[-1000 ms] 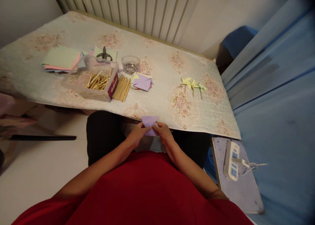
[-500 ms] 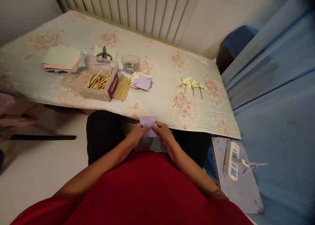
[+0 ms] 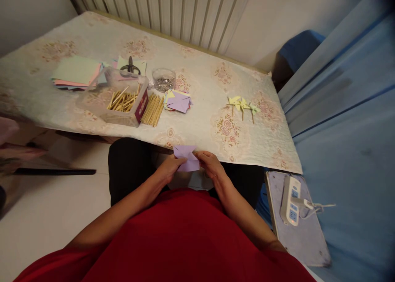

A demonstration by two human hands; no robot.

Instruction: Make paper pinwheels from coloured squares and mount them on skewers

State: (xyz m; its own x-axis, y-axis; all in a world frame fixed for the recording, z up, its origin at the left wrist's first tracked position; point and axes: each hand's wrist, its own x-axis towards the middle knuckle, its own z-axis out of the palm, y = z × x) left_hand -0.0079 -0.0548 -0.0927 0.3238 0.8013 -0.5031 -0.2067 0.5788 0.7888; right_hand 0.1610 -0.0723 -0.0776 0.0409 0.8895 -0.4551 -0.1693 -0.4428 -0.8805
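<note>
A square of purple paper [image 3: 191, 163] with slits cut in from its corners is in front of my lap, by the table's near edge. My left hand [image 3: 169, 167] is closed on its left side, thumb lying across the paper's face. At the paper's right edge, my right hand [image 3: 212, 163] pinches with thumb and forefinger; the exact contact is partly hidden. On the table beyond, a pile of similar cut squares [image 3: 179, 102] lies beside a row of thin wooden sticks [image 3: 153, 110].
A clear plastic box [image 3: 119, 118] holds more sticks. Behind it are black-handled scissors [image 3: 131, 67], paper sheets [image 3: 75, 70] and a bowl of small metal pieces [image 3: 164, 81]. Several paper pinwheels [image 3: 242, 104] lie to the right. A power strip [image 3: 290, 200] rests on a low stool.
My right hand has moved slightly right, from the paper's middle to its edge. The purple paper looks flatter, with more of its face showing.
</note>
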